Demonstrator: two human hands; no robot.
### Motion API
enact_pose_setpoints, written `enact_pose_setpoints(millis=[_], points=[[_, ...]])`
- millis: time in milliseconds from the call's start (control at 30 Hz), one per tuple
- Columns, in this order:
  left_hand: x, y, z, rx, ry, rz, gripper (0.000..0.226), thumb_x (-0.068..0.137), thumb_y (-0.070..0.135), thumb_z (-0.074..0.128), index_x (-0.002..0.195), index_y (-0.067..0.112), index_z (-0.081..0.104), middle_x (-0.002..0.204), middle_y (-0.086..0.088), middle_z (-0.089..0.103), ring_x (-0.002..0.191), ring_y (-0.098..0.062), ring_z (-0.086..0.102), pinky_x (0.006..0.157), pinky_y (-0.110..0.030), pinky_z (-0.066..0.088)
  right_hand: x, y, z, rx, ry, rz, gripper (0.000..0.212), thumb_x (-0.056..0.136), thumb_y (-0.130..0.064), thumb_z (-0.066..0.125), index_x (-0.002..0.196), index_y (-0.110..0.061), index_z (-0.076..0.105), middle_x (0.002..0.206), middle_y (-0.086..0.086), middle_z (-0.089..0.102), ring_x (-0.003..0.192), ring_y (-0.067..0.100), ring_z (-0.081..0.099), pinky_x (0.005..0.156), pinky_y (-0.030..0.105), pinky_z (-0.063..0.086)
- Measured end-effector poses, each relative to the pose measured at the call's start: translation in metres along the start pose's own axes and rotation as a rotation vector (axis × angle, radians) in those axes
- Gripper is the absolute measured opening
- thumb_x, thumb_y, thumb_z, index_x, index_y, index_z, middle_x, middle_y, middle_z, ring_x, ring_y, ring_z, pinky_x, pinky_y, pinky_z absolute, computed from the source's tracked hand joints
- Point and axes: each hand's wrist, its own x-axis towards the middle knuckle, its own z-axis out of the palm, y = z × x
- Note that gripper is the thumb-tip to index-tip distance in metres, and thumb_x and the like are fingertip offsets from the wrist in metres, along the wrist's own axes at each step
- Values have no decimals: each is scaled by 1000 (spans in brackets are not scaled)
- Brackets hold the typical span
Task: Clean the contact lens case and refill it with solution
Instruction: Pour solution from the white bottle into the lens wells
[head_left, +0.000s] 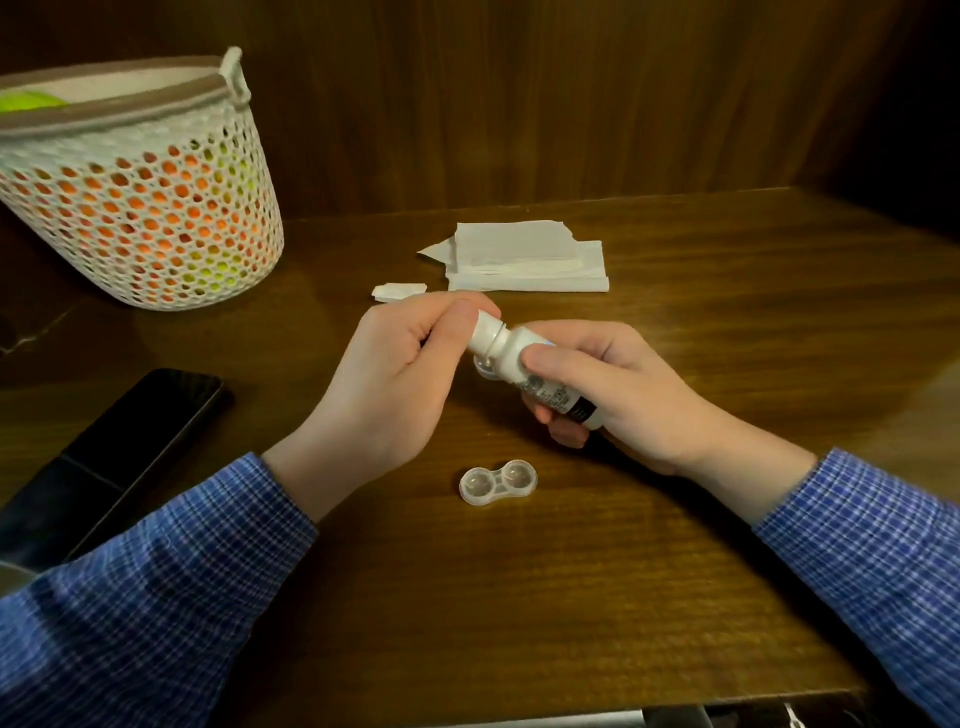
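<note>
the case (498, 481), a clear plastic two-well piece with no caps on it, lies flat on the table (519, 597) near the front, both round wells facing up; whether they hold liquid cannot be told. just above it, held off the table between the two hands, is the bottle (524, 364), small and white, tilted with its cap end up and to the left. its label carries small dark print and a black band near the base, too blurred to read; no brand can be made out. the cap (484, 332) is white and seated on the neck. the right hand (597, 395) grips the bottle body, thumb pressed across the upper side and the other fingers curled under it. the left hand (395, 379) is closed on the cap, thumb on the near side and fingers wrapped over the far side. both sleeves are blue check. behind the hands, a stack of white tissues (524, 257) lies on the table, with a small torn scrap (397, 291) just left of it, close to the left fingertips. at far left stands a white mesh basket (140, 182) showing orange and green contents through its holes, and a dark phone (150, 431) lies on the table beside the left forearm.
</note>
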Motion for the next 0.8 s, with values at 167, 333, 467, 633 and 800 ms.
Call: enact_pose_setpoints(millis=[167,333,467,633,800], points=[[-1,-4,1,-67,17,-37,36,110,25,40,97,44,66,74,1,58,62,-8,48,53,-21,39,-1,0,0,3,-9,-5,34,99,-30,54,112,-3,70,73,12,56,56,21,47,46,24,41],[-2,-4,3,-107,47,-93,35,110,24,40,98,40,70,65,18,58,61,-1,48,52,-13,41,-3,-1,0,9,-25,-2,33,100,-29,54,110,-1,70,72,13,55,53,19,46,46,25,39],[4,-2,4,-426,112,-271,36,110,16,39,103,15,74,76,1,57,62,-4,50,55,-18,41,-4,-2,-1,58,-62,-14,32,102,-26,52,106,2,68,71,12,54,52,20,44,47,27,38],[9,1,-2,-1037,-56,-414,35,108,27,41,122,5,64,74,0,55,62,-8,50,56,-25,42,-1,-6,-6,469,-52,104,41,96,-29,60,121,3,61,78,9,65,48,8,49,48,20,44],[2,0,-1,-1021,-270,-328,26,109,20,41,122,8,60,90,-4,72,73,-10,63,66,-24,54,-1,-7,-13,1057,94,241,56,93,-22,65,147,-13,50,99,10,69,52,5,52,50,18,50]])
